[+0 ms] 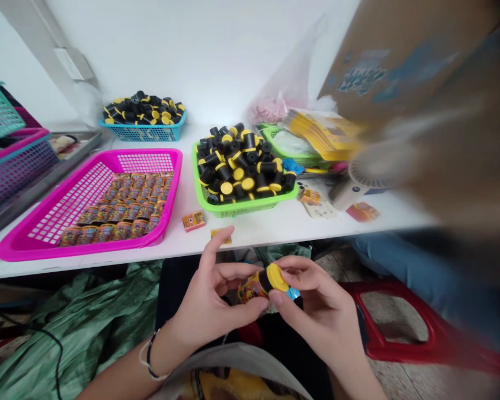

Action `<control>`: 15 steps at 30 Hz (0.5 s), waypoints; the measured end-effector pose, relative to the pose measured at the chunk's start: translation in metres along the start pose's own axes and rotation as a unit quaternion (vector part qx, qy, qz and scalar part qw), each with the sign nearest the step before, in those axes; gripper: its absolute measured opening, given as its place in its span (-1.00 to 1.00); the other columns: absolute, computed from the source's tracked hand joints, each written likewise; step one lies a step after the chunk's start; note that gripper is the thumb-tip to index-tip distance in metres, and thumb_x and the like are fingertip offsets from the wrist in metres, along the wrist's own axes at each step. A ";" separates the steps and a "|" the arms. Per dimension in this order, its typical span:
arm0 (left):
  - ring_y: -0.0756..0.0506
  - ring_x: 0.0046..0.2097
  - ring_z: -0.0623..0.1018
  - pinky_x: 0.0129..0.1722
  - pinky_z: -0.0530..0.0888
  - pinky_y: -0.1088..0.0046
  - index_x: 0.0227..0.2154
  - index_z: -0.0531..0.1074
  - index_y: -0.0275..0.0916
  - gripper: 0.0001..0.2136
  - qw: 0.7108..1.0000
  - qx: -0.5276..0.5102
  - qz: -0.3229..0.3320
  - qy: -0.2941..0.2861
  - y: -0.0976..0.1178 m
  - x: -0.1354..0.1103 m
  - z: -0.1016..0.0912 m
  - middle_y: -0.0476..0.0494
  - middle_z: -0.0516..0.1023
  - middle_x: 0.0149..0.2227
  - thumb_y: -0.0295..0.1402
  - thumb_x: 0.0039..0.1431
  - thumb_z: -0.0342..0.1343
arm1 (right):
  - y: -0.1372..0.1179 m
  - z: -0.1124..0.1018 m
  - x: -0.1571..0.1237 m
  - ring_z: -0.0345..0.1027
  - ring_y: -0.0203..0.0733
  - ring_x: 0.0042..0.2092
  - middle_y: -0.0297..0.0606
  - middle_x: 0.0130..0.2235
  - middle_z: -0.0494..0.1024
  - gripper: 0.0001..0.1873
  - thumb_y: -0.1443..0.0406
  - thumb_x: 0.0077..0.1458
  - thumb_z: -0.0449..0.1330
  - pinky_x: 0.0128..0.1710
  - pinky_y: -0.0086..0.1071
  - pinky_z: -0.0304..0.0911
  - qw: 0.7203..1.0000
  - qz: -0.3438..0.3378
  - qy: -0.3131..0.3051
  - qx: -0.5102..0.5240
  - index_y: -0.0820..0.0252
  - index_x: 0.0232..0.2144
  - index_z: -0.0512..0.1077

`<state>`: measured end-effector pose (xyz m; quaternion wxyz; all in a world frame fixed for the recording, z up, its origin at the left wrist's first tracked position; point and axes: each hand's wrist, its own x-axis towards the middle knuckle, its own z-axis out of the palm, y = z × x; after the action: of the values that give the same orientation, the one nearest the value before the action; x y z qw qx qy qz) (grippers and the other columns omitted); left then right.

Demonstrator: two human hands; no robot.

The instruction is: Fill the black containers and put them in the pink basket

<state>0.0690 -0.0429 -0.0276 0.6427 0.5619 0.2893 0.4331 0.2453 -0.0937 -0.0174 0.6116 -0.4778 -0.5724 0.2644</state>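
Observation:
Both my hands hold one small canister (pixel 261 283) with a yellow cap and a colourful label, just below the table's front edge. My left hand (pixel 210 303) pinches the labelled body, its forefinger raised. My right hand (pixel 312 300) grips the capped end with thumb and fingers. On the white table (pixel 283 222) a green basket (pixel 237 208) holds several black and yellow canisters. A pink basket (pixel 45 244) holds rows of labelled ones. Small orange stickers (pixel 193 220) lie near the edge.
A blue basket (pixel 144 132) of canisters stands at the back. Teal and purple baskets (pixel 8 150) sit at far left. A small white fan (pixel 358 178), yellow sheets (pixel 325 136) and a cardboard box (pixel 400 55) are on the right. A red stool (pixel 400 344) and green bag (pixel 83 322) lie below.

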 end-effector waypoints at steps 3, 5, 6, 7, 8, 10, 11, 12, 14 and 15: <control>-0.13 -0.02 0.71 0.03 0.64 0.38 0.38 0.00 0.06 -0.10 0.990 0.118 0.080 0.021 -0.011 -0.004 -0.006 -0.10 0.71 -0.03 -0.48 0.11 0.40 | 0.000 0.003 0.002 0.53 -0.23 -0.21 -0.31 -0.23 0.59 -0.77 0.38 0.09 0.42 -0.23 -0.39 0.47 1.000 0.016 0.003 -0.026 0.07 -0.46 0.43; -0.18 0.05 0.68 0.07 0.64 0.33 0.34 0.09 0.05 -0.19 0.975 0.183 0.121 0.042 -0.016 -0.006 -0.008 -0.12 0.70 0.02 -0.45 0.13 0.38 | 0.002 0.004 0.002 0.52 -0.25 -0.26 -0.34 -0.30 0.58 -0.72 0.34 0.07 0.44 -0.29 -0.42 0.46 0.999 0.023 0.007 -0.031 0.08 -0.52 0.40; -0.20 0.06 0.68 0.08 0.64 0.30 0.33 0.12 0.03 -0.22 0.970 0.199 0.130 0.052 -0.017 -0.006 -0.008 -0.13 0.69 0.02 -0.43 0.14 0.38 | 0.003 0.004 0.002 0.52 -0.24 -0.26 -0.34 -0.29 0.57 -0.73 0.33 0.07 0.45 -0.30 -0.42 0.47 0.999 0.020 0.013 -0.035 0.07 -0.52 0.41; -0.21 0.05 0.68 0.08 0.65 0.28 0.33 0.12 0.02 -0.23 0.969 0.201 0.131 0.059 -0.016 -0.006 -0.007 -0.14 0.70 0.01 -0.41 0.14 0.39 | 0.004 0.004 0.002 0.54 -0.22 -0.23 -0.32 -0.26 0.58 -0.77 0.32 0.07 0.45 -0.27 -0.40 0.49 0.999 0.011 0.021 -0.043 0.05 -0.48 0.46; -0.22 0.03 0.70 0.07 0.65 0.26 0.33 0.10 0.00 -0.21 0.972 0.190 0.123 0.065 -0.014 -0.005 -0.005 -0.15 0.71 -0.01 -0.39 0.13 0.40 | 0.004 0.004 0.001 0.55 -0.19 -0.17 -0.30 -0.20 0.60 -0.84 0.32 0.08 0.44 -0.20 -0.36 0.51 0.998 -0.006 0.025 -0.057 0.02 -0.40 0.51; -0.22 -0.04 0.73 0.02 0.68 0.27 0.36 0.02 -0.02 -0.13 0.983 0.130 0.104 0.074 -0.008 -0.002 -0.001 -0.16 0.73 -0.05 -0.38 0.11 0.42 | 0.005 0.004 -0.001 0.55 -0.11 -0.01 -0.22 -0.02 0.60 -0.73 0.35 0.13 0.40 -0.02 -0.26 0.52 0.994 -0.054 0.008 -0.091 -0.07 -0.13 0.57; -0.21 -0.07 0.73 0.00 0.68 0.28 0.38 -0.04 -0.02 -0.08 0.989 0.088 0.097 0.075 -0.005 -0.001 0.001 -0.15 0.74 -0.07 -0.39 0.10 0.43 | 0.004 0.004 -0.002 0.53 -0.08 0.06 -0.20 0.05 0.59 -0.61 0.38 0.14 0.37 0.05 -0.21 0.50 0.991 -0.079 -0.011 -0.106 -0.10 0.00 0.54; -0.20 -0.09 0.74 -0.01 0.68 0.29 0.40 -0.11 -0.01 -0.02 0.992 0.046 0.091 0.075 -0.002 0.000 0.003 -0.14 0.74 -0.09 -0.41 0.08 0.44 | 0.004 0.004 -0.004 0.51 -0.05 0.10 -0.18 0.09 0.58 -0.51 0.40 0.15 0.36 0.10 -0.17 0.48 0.988 -0.101 -0.032 -0.115 -0.11 0.09 0.49; -0.17 -0.09 0.74 -0.02 0.68 0.33 0.42 -0.22 0.02 0.10 0.994 -0.031 0.078 0.070 0.003 0.000 0.005 -0.10 0.76 -0.12 -0.46 0.03 0.47 | 0.004 0.004 -0.005 0.49 -0.01 0.15 -0.17 0.12 0.58 -0.41 0.41 0.13 0.36 0.16 -0.10 0.46 0.983 -0.129 -0.064 -0.114 -0.11 0.17 0.43; -0.16 -0.10 0.74 -0.03 0.68 0.36 0.43 -0.27 0.03 0.15 0.993 -0.065 0.071 0.066 0.004 0.000 0.005 -0.09 0.76 -0.13 -0.48 0.00 0.49 | 0.003 0.005 -0.006 0.48 0.01 0.17 -0.18 0.12 0.58 -0.39 0.41 0.11 0.37 0.18 -0.06 0.45 0.982 -0.137 -0.073 -0.108 -0.11 0.18 0.41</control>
<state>0.0721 -0.0456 -0.0226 0.6253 0.5081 0.2618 0.5313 0.2405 -0.0963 -0.0236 0.5431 -0.4377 -0.7009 0.1487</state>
